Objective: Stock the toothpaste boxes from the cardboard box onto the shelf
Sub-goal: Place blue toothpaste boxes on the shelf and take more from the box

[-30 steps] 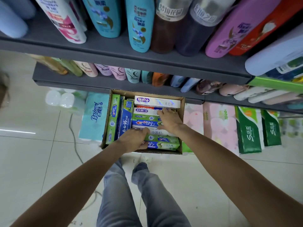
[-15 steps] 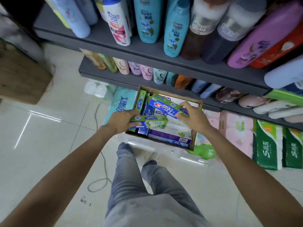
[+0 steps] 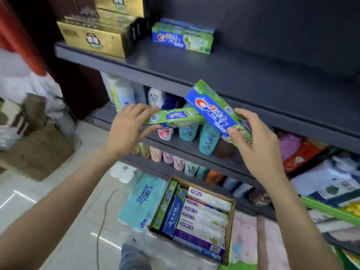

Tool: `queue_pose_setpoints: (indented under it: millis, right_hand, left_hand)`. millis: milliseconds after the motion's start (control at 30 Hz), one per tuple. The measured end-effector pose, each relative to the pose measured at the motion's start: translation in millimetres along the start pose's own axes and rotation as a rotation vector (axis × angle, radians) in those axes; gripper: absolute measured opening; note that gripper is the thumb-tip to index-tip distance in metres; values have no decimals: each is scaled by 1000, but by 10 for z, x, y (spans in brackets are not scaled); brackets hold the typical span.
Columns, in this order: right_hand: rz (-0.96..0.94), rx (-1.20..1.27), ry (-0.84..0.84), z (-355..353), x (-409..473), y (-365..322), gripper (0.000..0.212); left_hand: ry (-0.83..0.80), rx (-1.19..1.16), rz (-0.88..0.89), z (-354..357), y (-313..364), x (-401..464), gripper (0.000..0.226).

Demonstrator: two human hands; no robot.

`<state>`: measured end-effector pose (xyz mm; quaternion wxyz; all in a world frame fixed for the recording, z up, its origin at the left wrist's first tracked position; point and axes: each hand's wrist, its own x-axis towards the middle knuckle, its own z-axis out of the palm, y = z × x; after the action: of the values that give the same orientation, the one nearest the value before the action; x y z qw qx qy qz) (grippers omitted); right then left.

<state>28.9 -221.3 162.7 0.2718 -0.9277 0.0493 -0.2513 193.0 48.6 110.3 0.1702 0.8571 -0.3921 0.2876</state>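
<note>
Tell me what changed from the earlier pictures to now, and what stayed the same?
Both hands rose out of the carton to shelf height. The left hand now holds a green box and the right hand a blue box, both in the air. The carton stays on the floor, other boxes inside.

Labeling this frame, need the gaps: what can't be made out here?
- Head view: left hand covers the left end of its green toothpaste box.
- Right hand hides the lower end of the blue Crest box.
- Cardboard box: lower layers hidden by the top boxes.
</note>
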Motion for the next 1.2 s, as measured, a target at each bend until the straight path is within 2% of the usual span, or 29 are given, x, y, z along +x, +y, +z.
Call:
queue_pose_setpoints:
  millis: [133, 200, 267, 433, 600, 700, 767, 833, 867, 933, 1033, 1133, 1200]
  right_hand:
    - [-47, -111, 136, -41, 558, -175, 45]
    - [-46, -132, 178, -64, 781, -217, 44]
    - [-39, -123, 220, -99, 962, -239, 42]
    - [34, -177, 235, -94, 1279, -257, 37]
    - [116, -266, 172, 19, 1445, -223, 36]
    - [129, -305, 118, 70, 1484, -215, 35]
    - [100, -337, 79, 99, 1492, -232, 36]
    - [34, -368, 29, 132, 1502, -271, 37]
    - [-5, -386, -2, 153, 1517, -296, 38]
    - [-79, -438, -56, 217, 1582, -340, 38]
    - [-149, -475, -102, 395, 1784, -414, 39]
    - [-164, -470, -119, 614, 2060, -449, 40]
    - [-158, -474, -114, 730, 2233, -438, 41]
  left_hand:
    - [71, 32, 182, -149, -280, 753, 48]
    - [67, -6, 277, -238, -377, 1123, 47]
    - [34, -43, 293, -334, -474, 1455, 49]
    - [-148, -33, 190, -177, -774, 2066, 49]
    - [-342, -217, 28, 235, -962, 2242, 45]
    - [-228, -435, 11, 191, -993, 2186, 45]
    - [-151, -613, -90, 102, -1049, 2086, 39]
    - [-132, -739, -168, 85, -1178, 1998, 47]
    - [-159, -746, -182, 93, -1235, 1964, 52]
    - [-230, -585, -152, 138, -1288, 1943, 59]
    - [-214, -338, -56, 212, -1241, 2015, 49]
    - [-174, -336, -48, 245, -1183, 2117, 37]
    - [-115, -418, -155, 211, -1172, 2172, 38]
